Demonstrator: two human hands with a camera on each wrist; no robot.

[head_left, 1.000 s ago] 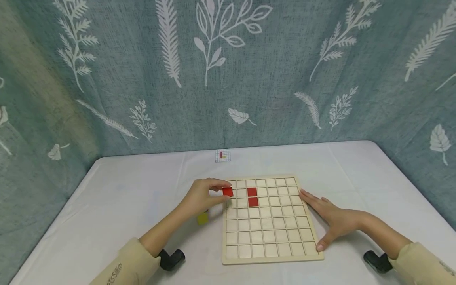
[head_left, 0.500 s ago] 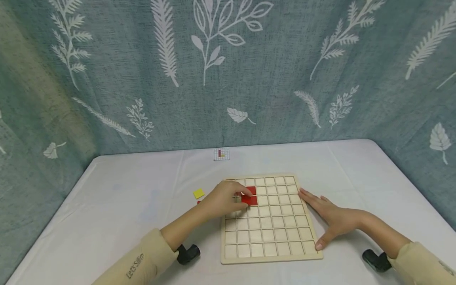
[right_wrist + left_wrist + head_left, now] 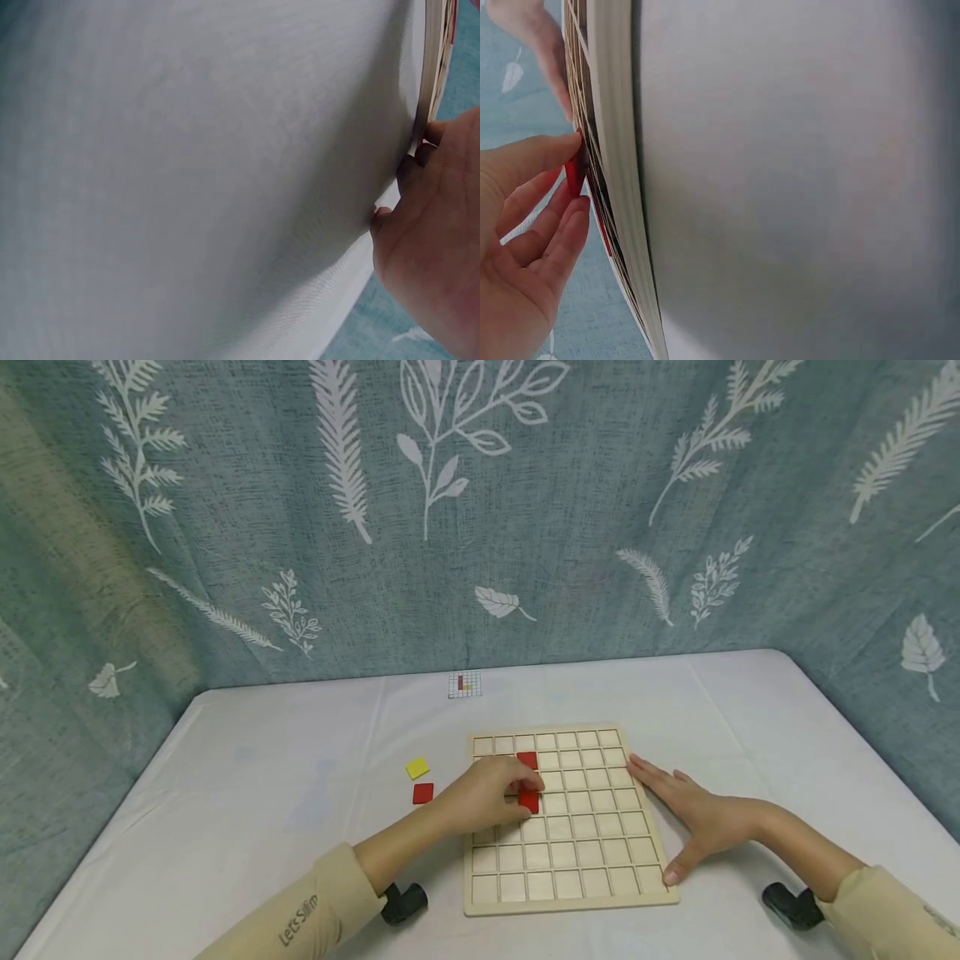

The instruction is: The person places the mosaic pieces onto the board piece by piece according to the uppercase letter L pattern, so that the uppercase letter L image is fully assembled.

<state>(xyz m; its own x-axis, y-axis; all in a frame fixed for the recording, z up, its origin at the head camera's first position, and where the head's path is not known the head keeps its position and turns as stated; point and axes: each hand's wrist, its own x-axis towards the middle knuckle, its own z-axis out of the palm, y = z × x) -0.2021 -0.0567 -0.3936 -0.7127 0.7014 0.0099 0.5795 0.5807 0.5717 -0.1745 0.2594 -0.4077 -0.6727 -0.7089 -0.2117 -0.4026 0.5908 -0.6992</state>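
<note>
A square wooden grid board [image 3: 585,853] lies on the white table. My left hand [image 3: 491,795] reaches over its upper left part and pinches a red square tile [image 3: 529,802] between thumb and fingers at a cell in the third row. In the left wrist view that red tile [image 3: 575,171] stands tilted right at the board's surface. Another red tile [image 3: 527,759] sits in the second row, just beyond my fingers, which hide the cells between. My right hand [image 3: 699,823] rests along the board's right edge, fingers extended and thumb spread toward the near corner.
Left of the board lie a loose yellow tile [image 3: 417,767] and a loose red tile [image 3: 423,793]. A small printed grid card [image 3: 465,684] with coloured squares lies beyond the board. A patterned blue-green curtain [image 3: 360,610] hangs behind the table.
My left hand has carried the red tile from the board's left edge rightward, then one row nearer, uncovering the loose red tile beside the board. The right hand stays on the edge.
</note>
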